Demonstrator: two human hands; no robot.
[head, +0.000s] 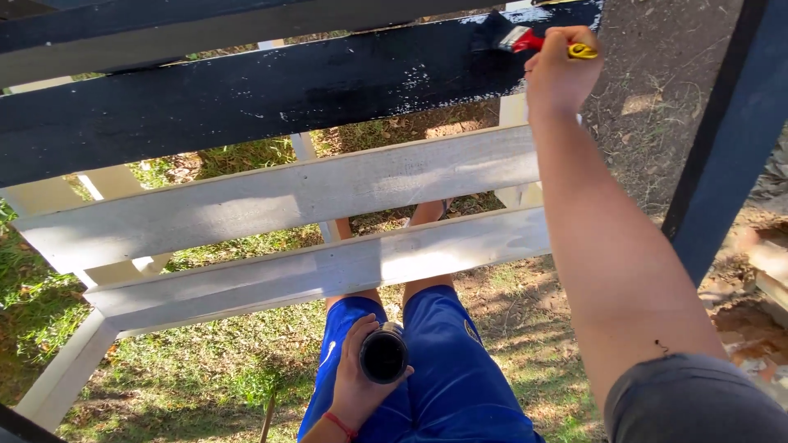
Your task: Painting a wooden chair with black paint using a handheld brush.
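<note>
Two hands are working at a slatted wooden frame: low in the frame's centre, the left hand (355,379) is curling around a small can of black paint (384,353), holding it above blue shorts (460,377); at the upper right, the right hand (561,72) is gripping a red-and-yellow brush (525,38), its bristles pressing on the black-painted top slat (271,98), while two white slats (312,190) are lying below, over grass (197,385)

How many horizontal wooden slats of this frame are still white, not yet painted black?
2: the upper white wooden slat lies just beneath the black-painted wooden slat; the lower white wooden slat sits below it. Others may be out of view.
</note>
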